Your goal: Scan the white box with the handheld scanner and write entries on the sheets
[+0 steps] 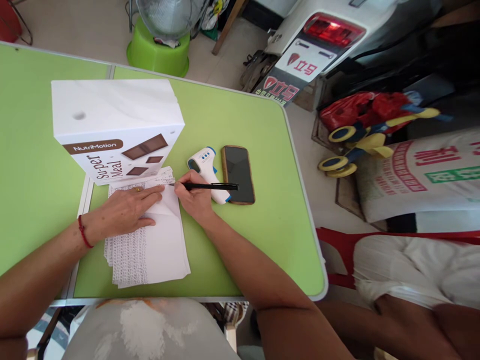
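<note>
A stack of white paper sheets (165,250), the left part covered in dense handwriting, lies on the green table in front of me. My left hand (129,210) rests flat on the sheets with its fingers stretched out; a ring and a red bracelet are on it. My right hand (195,195) grips a black pen (213,186), its tip at the upper right part of the paper. Just beyond the papers stands a white NutriMotion box (120,110). Beside my right hand lie a white and blue infrared thermometer (206,165) and a smartphone (239,172) in a brown-edged case.
The green folding table (270,240) has a pale metal rim and a seam left of the papers. Past its far edge are a green stool (159,52) with a fan and a white scooter (318,45). At right sit a printed sack (423,175) and a person in white shorts (412,270).
</note>
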The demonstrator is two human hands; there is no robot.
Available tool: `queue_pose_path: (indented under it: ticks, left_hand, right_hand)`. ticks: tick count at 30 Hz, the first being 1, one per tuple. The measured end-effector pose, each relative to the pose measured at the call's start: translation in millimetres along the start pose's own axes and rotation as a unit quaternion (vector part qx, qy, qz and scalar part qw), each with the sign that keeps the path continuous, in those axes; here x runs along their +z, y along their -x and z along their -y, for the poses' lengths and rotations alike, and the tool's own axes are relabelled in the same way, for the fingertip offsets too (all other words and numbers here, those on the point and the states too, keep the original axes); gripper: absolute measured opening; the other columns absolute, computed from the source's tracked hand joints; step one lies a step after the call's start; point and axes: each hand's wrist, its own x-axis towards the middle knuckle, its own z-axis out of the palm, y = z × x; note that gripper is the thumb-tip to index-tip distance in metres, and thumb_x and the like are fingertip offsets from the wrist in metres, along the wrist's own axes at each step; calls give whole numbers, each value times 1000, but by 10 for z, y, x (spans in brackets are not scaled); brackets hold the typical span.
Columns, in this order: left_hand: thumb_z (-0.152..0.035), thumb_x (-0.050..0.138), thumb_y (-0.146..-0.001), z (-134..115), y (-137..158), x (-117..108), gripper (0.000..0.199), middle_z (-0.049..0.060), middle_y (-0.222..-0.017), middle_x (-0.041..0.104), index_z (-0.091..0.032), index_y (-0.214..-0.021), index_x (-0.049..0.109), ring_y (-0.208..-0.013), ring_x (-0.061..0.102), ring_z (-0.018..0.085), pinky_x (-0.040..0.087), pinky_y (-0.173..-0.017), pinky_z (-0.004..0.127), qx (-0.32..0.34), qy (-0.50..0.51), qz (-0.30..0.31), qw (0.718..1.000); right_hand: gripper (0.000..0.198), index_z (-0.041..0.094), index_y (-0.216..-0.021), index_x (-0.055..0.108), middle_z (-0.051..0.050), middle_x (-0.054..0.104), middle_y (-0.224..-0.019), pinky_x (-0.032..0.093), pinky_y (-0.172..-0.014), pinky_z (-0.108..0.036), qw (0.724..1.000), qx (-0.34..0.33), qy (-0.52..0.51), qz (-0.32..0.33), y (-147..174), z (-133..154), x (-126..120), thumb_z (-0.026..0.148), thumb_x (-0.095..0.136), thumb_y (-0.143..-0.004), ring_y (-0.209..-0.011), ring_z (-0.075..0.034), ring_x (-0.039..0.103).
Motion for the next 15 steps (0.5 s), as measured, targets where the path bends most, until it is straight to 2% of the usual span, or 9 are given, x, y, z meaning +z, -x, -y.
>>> queue_pose_path:
  ticks: [5, 7, 9, 12, 15]
  left_hand:
    - [-36, 59, -89, 4, -9, 0, 41, 7, -148, 36, -17, -122, 43, -113, 57, 25, 53, -80, 36, -6, -2, 10, 1000]
    - [-35, 60, -89, -21, -13, -23, 43, 8, -147, 38, -18, -124, 41, -114, 56, 25, 52, -80, 35, -7, -4, 11, 1000]
    - [-35, 63, -87, -77, -11, -73, 53, 13, -145, 38, -18, -129, 36, -111, 58, 26, 53, -74, 34, -29, -16, 2, 999]
    - [-35, 72, -80, -195, 7, -177, 63, 20, -136, 42, -14, -128, 37, -94, 63, 27, 50, -58, 31, -85, -69, -33, 993]
    - [-32, 72, -79, -277, 30, -251, 38, 14, -107, 59, -12, -105, 52, -72, 63, 24, 43, -49, 29, -84, -122, -12, 989]
  right_hand:
    - [12, 22, -59, 45, 7, 44, -52, 35, -47, -24, 1000, -6, -15, -25, 11, -37, 6, 22, 53, -69, -50, -9, 40]
    - [11, 22, -64, 47, 7, 46, -54, 36, -48, -23, 999, -12, -21, -44, 24, -38, 0, 23, 54, -73, -50, -9, 42]
    - [6, 22, -75, 51, 5, 51, -60, 40, -50, -24, 998, -44, -15, -37, 28, -19, -26, 25, 53, -79, -53, -10, 46]
    - [8, 23, -91, 55, -1, 60, -79, 47, -64, -28, 986, -155, 60, 24, -7, 36, -120, 24, 50, -86, -71, -13, 56]
    - [22, 22, -104, 57, -7, 60, -95, 47, -72, -31, 940, -236, 210, 127, -76, 90, -247, 18, 41, -90, -85, -17, 57]
